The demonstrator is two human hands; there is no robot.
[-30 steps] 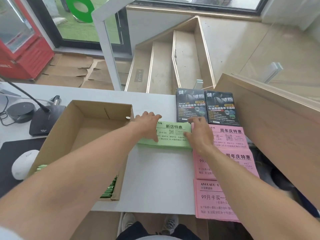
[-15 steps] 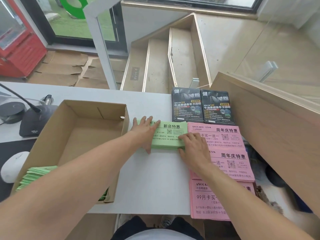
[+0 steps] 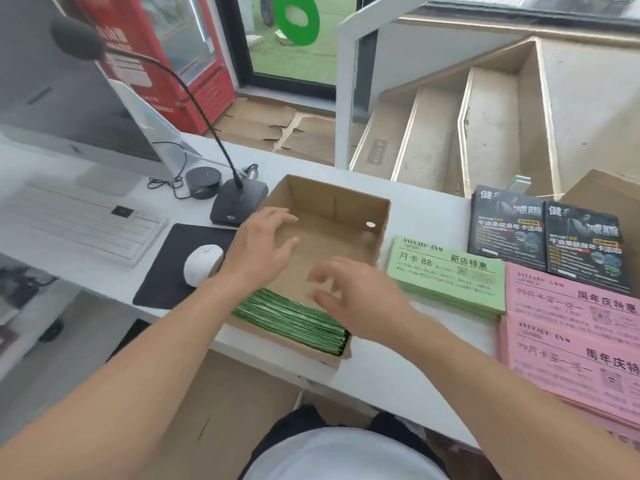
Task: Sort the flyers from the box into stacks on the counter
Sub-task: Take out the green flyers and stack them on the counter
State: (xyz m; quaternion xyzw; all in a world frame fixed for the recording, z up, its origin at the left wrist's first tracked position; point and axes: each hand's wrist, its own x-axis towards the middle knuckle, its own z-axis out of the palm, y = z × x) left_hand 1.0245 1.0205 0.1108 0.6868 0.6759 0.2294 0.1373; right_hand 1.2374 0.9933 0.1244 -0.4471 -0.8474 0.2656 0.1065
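Observation:
An open cardboard box [image 3: 379, 216] sits on the white counter [image 3: 384, 372]. Green flyers [image 3: 298, 322] stand packed on edge along its near wall. My left hand [image 3: 263, 247] hovers over the box's left side with fingers spread and holds nothing. My right hand [image 3: 360, 296], blurred, is above the box's near right part, fingers loosely spread, empty. To the right of the box lies a light green flyer stack [image 3: 450, 278]. Pink flyer stacks [image 3: 571, 334] lie further right, with two dark flyer stacks [image 3: 547, 237] behind them.
Left of the box are a black mouse pad [image 3: 162, 271] with a white mouse [image 3: 202, 265], a gooseneck microphone base [image 3: 235, 206], a white keyboard [image 3: 79, 223] and a monitor [image 3: 62, 98]. A wooden panel [image 3: 602, 192] rises at the far right.
Both hands have left the light green stack and moved left to above the box. The view has swung left, bringing the keyboard and monitor in.

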